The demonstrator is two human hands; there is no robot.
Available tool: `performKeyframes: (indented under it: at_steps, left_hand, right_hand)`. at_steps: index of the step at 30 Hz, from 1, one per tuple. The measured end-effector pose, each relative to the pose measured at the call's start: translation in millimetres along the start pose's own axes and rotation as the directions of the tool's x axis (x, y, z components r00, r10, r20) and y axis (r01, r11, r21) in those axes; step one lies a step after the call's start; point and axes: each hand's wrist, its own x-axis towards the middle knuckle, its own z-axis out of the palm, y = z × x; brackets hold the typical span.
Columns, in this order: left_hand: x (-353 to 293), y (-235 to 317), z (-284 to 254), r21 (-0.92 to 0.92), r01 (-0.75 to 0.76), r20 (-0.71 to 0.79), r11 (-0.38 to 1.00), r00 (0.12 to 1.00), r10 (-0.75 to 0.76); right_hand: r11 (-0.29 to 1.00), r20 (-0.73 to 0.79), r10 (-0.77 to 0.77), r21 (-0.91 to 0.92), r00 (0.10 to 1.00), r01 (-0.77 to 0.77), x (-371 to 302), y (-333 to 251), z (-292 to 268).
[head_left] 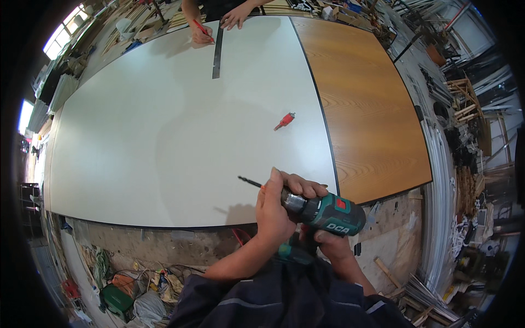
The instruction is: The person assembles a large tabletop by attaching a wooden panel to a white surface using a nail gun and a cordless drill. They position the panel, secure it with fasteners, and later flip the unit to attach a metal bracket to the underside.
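My right hand (332, 245) grips the handle of a green and black cordless drill (333, 212) in front of my body. Wrapped about the drill's chuck (294, 201) is my left hand (273, 205), its thumb pointing up and its fingers closed over the far side. A dark, thin drill bit (250, 181) sticks out to the left past that hand. On the white panel (164, 147) beyond the drill lies a small red tool piece with a metal end (285, 121); its exact kind is too small to tell.
Across the panel, another person's hand (202, 35) holds a red pen beside a dark metal ruler (217, 52), with the other hand (236, 16) near it. A wood-grain panel (372, 98) lies at the right. Bags and cables (145, 295) clutter the lower left; long metal profiles (440, 208) lie right.
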Motion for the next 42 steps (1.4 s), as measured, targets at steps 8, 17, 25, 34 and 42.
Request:
performKeyframes:
  at_steps: [8,17,25,34,42]
  left_hand:
    - [-8.5,7.0,-3.1,-0.266,0.179,-0.008,0.947,0.982,-0.187]
    - [-14.6,7.7,-11.5,-0.252,0.206,-0.038,0.945,0.974,-0.223]
    - [-7.8,15.2,6.3,-0.206,0.173,-0.029,0.963,0.983,-0.183]
    - [2.6,9.2,2.4,-0.225,0.198,-0.037,0.954,0.977,-0.211]
    - [0.9,2.8,-15.0,-0.214,0.147,-0.067,0.966,0.984,-0.165]
  right_hand:
    - [0.783,0.151,-0.151,-0.585,0.977,0.211,-18.2,6.7,4.5]
    - [0.545,0.182,-0.165,-0.802,0.969,0.244,-25.9,25.5,2.3]
    - [0.726,0.096,-0.109,-0.673,0.989,0.145,-23.7,19.6,9.9]
    - [0.914,0.071,0.024,-0.405,0.997,0.006,-20.2,19.9,-10.5]
    - [0.853,0.000,0.045,-0.520,0.999,-0.038,-12.6,15.9,2.3]
